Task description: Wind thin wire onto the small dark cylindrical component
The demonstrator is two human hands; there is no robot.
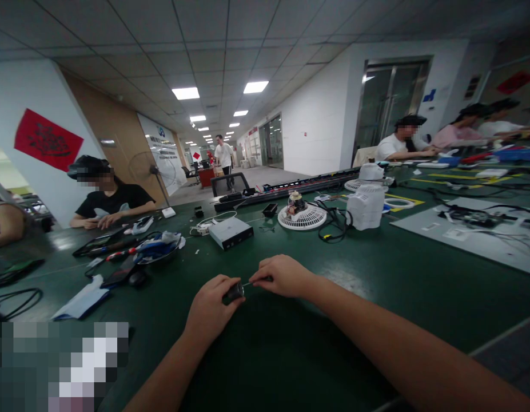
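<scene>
In the head view, my left hand (211,306) is closed around a small dark cylindrical part (234,293) with a shiny end facing right. My right hand (285,276) pinches a slim tool with a thin metal shaft (247,284), which looks like a small screwdriver. Its tip is at the shiny end of the part; whether it is inserted I cannot tell. Most of the tool's handle is hidden by my fingers. Both hands are just above the green tabletop (265,355).
Beyond my hands lie a silver disc drive (231,232), a small black box (270,210), a white fan grille with motor (302,214) and a white housing (366,206). Tools and a blue cloth (155,247) are leftward. A grey board (474,232) lies rightward. Several people sit around the table.
</scene>
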